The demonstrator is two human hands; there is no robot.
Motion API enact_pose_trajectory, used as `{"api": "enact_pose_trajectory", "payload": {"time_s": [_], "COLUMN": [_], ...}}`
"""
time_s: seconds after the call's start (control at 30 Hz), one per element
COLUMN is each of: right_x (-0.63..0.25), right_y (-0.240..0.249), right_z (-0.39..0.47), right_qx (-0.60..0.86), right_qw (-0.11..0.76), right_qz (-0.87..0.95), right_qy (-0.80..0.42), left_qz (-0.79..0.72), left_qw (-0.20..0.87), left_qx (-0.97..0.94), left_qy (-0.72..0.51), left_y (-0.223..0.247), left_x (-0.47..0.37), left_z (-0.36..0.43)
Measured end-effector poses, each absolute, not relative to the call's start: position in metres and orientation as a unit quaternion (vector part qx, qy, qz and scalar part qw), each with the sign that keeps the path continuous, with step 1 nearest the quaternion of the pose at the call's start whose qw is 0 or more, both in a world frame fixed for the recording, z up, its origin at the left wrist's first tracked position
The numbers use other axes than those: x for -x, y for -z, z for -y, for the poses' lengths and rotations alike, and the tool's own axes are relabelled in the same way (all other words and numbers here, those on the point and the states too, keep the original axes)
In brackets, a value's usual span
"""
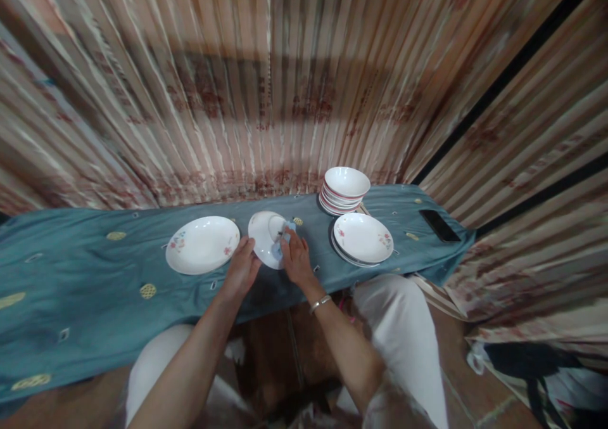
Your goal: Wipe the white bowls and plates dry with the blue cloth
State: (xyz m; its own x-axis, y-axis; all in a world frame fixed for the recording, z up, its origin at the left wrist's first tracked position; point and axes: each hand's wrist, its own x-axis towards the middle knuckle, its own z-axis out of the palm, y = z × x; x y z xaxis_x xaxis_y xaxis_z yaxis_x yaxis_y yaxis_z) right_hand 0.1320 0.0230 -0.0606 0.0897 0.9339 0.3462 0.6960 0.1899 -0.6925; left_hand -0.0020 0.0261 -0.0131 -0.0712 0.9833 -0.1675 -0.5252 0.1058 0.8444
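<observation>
Near the front edge of the cloth-covered table, my left hand (244, 266) grips the left rim of a white plate (260, 227). The plate is tilted, with what looks like the ring of its underside showing. My right hand (297, 259) pinches a light blue cloth (289, 227) against the plate's right side. To the left lies a larger white oval plate (202, 245) with pink and blue flowers. A short stack of flowered white plates (363, 237) is on the right, and behind it stands a stack of white bowls (346, 182) with red rims.
A blue-green tablecloth (109, 289) with yellow motifs covers the long narrow table. A dark phone (439, 225) lies at its right end. Pleated patterned curtains (285, 99) hang close behind the table. My knees, in white trousers (401, 321), are at the front edge.
</observation>
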Motion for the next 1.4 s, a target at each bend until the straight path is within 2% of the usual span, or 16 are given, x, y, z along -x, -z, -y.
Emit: {"api": "enact_pose_trajectory", "payload": {"time_s": [0.7,1.4], "right_x": [-0.117,-0.12], "right_y": [0.048,0.046], "right_z": [0.023,-0.029], "right_qx": [0.572,0.572], "right_qw": [0.419,0.422], "right_qz": [0.687,0.683], "right_qy": [-0.158,-0.167], "left_qz": [-0.43,-0.422], "left_qw": [0.619,0.614], "left_qx": [-0.22,-0.224], "left_qy": [-0.62,-0.629], "left_y": [-0.004,0.004], "left_x": [-0.001,0.0], "left_z": [-0.025,-0.027]}}
